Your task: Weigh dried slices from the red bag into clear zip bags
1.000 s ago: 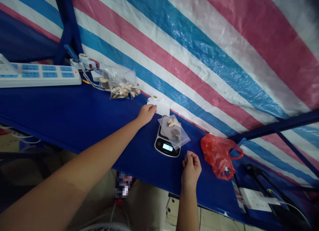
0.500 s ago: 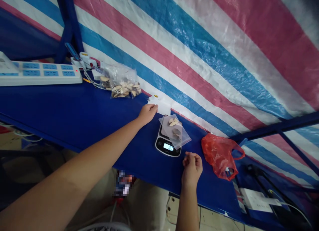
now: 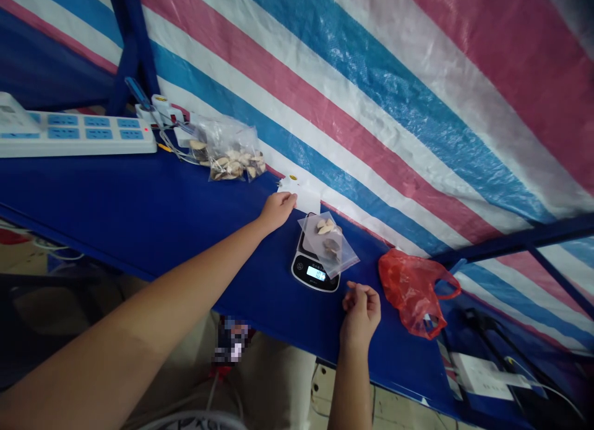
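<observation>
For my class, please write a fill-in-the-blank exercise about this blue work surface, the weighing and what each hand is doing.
1. The small clear bag of pale pieces lies on a digital ____.
2. The left hand touches a ____ card at the foot of the striped tarp.
3. The plastic bag right of the right hand is ____ in colour.
4. The power strip lies at the ____ end of the blue surface.

Missing words: scale; white; red; left

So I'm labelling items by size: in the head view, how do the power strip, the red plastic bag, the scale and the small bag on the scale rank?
1. Power strip, longest, though cut off at the left edge.
2. Red plastic bag.
3. Scale and the small clear bag lying on it look about alike, so I won't rank them.
</observation>
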`<state>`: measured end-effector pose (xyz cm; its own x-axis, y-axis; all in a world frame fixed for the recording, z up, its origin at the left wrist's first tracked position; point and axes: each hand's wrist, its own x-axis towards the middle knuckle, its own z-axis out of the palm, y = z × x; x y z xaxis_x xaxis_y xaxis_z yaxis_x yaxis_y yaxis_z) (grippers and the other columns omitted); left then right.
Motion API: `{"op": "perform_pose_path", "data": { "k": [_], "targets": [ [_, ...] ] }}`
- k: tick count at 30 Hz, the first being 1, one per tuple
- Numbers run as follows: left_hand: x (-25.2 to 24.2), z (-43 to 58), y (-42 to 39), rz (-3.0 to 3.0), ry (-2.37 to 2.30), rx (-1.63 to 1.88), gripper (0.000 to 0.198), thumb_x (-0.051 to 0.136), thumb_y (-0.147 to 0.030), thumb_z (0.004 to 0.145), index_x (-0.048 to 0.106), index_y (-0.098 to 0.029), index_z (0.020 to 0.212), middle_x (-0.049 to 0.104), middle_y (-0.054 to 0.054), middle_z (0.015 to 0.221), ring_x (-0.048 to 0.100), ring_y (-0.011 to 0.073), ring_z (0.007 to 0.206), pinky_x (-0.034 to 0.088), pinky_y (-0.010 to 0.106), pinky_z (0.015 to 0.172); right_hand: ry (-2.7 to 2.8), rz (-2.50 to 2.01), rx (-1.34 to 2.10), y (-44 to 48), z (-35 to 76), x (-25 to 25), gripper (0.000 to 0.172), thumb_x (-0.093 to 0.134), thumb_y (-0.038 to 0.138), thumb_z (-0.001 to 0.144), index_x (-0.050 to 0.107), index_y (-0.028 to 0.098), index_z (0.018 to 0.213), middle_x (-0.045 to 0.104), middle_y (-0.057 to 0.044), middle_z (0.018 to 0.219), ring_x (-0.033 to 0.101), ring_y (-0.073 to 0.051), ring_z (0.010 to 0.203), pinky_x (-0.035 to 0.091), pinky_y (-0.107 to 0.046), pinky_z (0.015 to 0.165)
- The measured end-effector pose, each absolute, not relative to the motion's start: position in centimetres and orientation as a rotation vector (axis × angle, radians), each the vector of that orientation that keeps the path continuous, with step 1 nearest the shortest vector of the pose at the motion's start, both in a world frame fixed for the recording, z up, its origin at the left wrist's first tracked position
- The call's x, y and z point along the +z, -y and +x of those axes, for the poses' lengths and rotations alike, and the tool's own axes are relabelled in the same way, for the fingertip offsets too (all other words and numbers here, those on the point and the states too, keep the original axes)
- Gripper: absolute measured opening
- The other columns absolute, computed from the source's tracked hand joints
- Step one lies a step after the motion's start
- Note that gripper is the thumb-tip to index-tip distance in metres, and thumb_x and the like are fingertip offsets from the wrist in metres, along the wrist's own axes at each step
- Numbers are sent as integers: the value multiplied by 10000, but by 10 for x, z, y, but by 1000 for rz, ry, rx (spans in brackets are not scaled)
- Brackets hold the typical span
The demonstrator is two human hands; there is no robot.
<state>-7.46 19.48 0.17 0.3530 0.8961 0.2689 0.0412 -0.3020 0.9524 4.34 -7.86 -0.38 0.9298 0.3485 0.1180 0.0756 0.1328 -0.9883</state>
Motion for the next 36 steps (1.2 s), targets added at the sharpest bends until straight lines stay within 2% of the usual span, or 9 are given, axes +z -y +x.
{"op": "perform_pose_path", "data": {
  "k": [12, 18, 20, 23, 24, 26, 31, 33, 36],
  "targets": [
    [0, -74, -196, 1647, -846, 1101, 378, 460, -405, 903, 573, -196, 610, 525, -16, 533, 510, 145, 575, 367, 303, 635, 363, -1419, 193, 77, 40, 0, 378, 780, 423, 722, 513, 204, 874, 729, -24, 794, 474, -75, 486, 336, -179, 403],
    [1, -75, -195, 1642, -853, 1099, 380, 460, -409, 908, 577, -197, 615, 517, -19, 525, 506, 145, 561, 366, 304, 625, 492, -1481, 143, 78, 38, 3, 361, 717, 457, 815, 482, 224, 959, 744, -28, 825, 494, -89, 496, 348, -189, 428],
    [1, -75, -194, 1645, -853, 1098, 377, 462, -400, 907, 574, -197, 610, 514, -19, 520, 508, 146, 565, 367, 303, 627, 631, -1605, 119, 73, 39, 8, 376, 678, 482, 858, 546, 211, 1081, 755, -59, 915, 576, -120, 590, 415, -217, 491],
    [3, -76, -194, 1646, -860, 1101, 373, 466, -389, 906, 569, -196, 604, 520, -15, 528, 514, 148, 584, 368, 303, 640, 858, -1799, 75, 56, 45, 22, 406, 614, 496, 899, 676, 170, 1133, 750, -104, 1042, 679, -202, 859, 531, -312, 735],
    [3, -76, -194, 1644, -865, 1101, 371, 465, -386, 906, 570, -196, 606, 521, -14, 531, 515, 149, 588, 368, 303, 641, 918, -1833, 51, 49, 47, 30, 396, 598, 491, 905, 712, 158, 1088, 751, -112, 1049, 685, -225, 919, 535, -339, 808],
    [3, -76, -194, 1640, -874, 1099, 366, 466, -381, 906, 572, -195, 610, 521, -13, 532, 516, 150, 595, 367, 302, 640, 1011, -1855, -14, 37, 51, 53, 377, 589, 470, 908, 744, 142, 1012, 758, -123, 1029, 694, -245, 946, 533, -357, 855],
    [3, -77, -195, 1633, -876, 1084, 357, 476, -384, 904, 574, -195, 618, 530, -14, 540, 516, 150, 603, 367, 295, 626, 1374, -1929, -286, 26, 55, 149, 287, 581, 377, 908, 757, 178, 1018, 767, -71, 963, 687, -192, 764, 521, -311, 735],
    [4, -77, -195, 1628, -876, 1084, 359, 475, -383, 904, 571, -196, 613, 524, -16, 534, 511, 150, 596, 364, 298, 626, 1652, -2000, -266, 28, 57, 187, 230, 577, 313, 888, 767, 205, 963, 763, -43, 909, 659, -172, 682, 496, -300, 690],
    [4, -76, -195, 1618, -874, 1088, 360, 477, -379, 899, 567, -197, 602, 509, -19, 522, 496, 148, 579, 355, 303, 624, 1911, -1997, -147, 30, 61, 221, 196, 575, 236, 862, 764, 215, 908, 743, -26, 829, 641, -161, 663, 462, -275, 645]
  ]
}}
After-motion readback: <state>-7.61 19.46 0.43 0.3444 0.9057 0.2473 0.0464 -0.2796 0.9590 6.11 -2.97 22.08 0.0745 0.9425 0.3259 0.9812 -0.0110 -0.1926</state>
